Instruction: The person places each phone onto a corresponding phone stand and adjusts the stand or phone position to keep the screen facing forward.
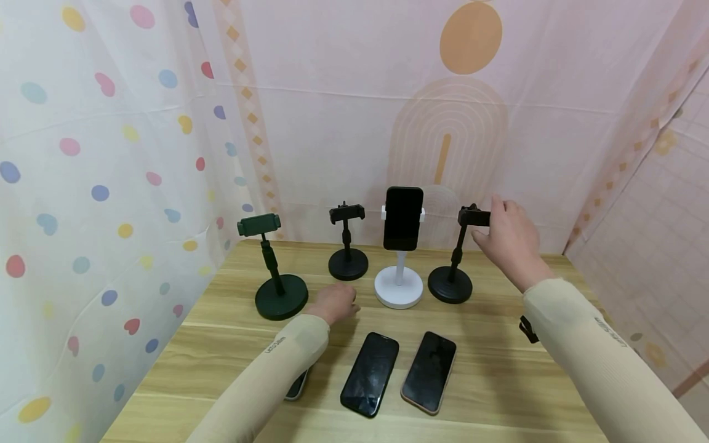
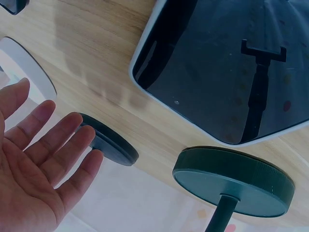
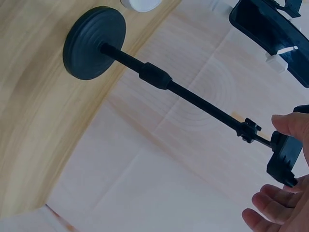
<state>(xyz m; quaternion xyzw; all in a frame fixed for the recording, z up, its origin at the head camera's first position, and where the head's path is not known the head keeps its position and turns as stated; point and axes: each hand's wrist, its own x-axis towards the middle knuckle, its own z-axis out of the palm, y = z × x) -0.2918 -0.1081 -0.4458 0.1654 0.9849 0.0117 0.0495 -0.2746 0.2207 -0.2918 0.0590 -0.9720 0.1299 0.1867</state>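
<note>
On the right, my right hand (image 1: 512,240) holds the clamp (image 3: 285,157) of a black phone stand (image 1: 450,286). Its thumb presses on one side of the clamp, and part of the grip is cut off in the right wrist view. The stand's round base rests on the table. My left hand (image 1: 335,303) hovers over the table with fingers spread and holds nothing, as the left wrist view shows. A phone (image 2: 207,72) lies near it, mostly hidden under the left forearm in the head view. Beside the black stand, a white stand (image 1: 399,292) carries an upright phone (image 1: 403,218).
A dark green stand (image 1: 281,298) is at the left, and a smaller black stand (image 1: 348,264) at the back. Two phones, one black (image 1: 370,375) and one with a pinkish edge (image 1: 429,372), lie at the front. A patterned curtain (image 1: 332,135) hangs behind the wooden table (image 1: 498,375).
</note>
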